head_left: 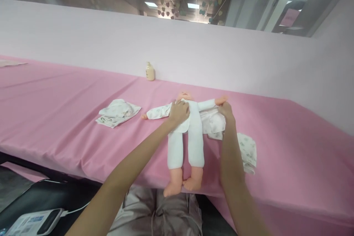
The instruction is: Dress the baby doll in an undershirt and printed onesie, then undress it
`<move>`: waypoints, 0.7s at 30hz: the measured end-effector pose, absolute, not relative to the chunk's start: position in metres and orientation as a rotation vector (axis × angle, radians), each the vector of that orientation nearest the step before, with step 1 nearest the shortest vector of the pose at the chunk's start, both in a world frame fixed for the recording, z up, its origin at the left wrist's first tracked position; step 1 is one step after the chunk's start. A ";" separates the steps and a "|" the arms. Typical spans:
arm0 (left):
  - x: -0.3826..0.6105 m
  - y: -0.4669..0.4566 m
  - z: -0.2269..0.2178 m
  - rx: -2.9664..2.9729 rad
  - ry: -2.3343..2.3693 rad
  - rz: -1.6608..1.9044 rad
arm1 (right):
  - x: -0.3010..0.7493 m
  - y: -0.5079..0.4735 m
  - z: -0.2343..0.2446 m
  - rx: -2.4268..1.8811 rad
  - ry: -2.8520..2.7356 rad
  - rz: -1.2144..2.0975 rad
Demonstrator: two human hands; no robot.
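Desk (69, 118): covered in creased pink sheeting, running along the pale wall (96, 40).
Doll (196, 147): on its back on the desk, between the person's forearms, head toward the wall, bare feet at the near edge; white cloth body and legs.
Shirt (215, 123): white with a small print; one sleeve covers the doll's arm on the left of the view, the rest lies partly beneath the other, unsleeved arm.
Left cloth (117, 112): printed, loosely folded, well apart from the doll's sleeved arm.
Right cloth (248, 151): printed, folded, partly behind the right forearm.
Left hand (179, 112): laid over the doll's chest, fingers bent and close together; cannot tell whether they pinch the shirt.
Right hand (226, 110): fingers curled beside the doll's unsleeved wrist, at the shirt; cannot tell whether they grip it.
Bottle (149, 72): cream, pump-topped, upright near the wall.
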State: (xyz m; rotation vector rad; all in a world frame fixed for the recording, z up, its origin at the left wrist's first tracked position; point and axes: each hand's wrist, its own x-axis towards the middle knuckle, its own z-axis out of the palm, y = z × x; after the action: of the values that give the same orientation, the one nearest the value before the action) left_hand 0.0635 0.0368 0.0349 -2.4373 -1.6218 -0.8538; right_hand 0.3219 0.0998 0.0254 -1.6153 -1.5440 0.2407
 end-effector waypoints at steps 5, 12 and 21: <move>0.135 0.071 0.035 -2.558 -1.355 -0.850 | 0.302 0.102 0.033 -1.519 -1.541 0.322; 0.159 0.084 0.026 -2.603 -1.533 -0.911 | 0.299 0.093 0.055 -1.578 -1.490 0.080; 0.152 0.068 0.018 -2.538 -1.547 -0.723 | 0.306 0.076 0.074 -1.602 -1.245 -0.019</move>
State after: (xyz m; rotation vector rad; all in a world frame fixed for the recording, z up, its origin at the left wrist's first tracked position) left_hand 0.1523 0.0682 0.0180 -2.5380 -1.5475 -0.7232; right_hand 0.3059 0.0762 0.0736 -1.6017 -1.2449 -0.0194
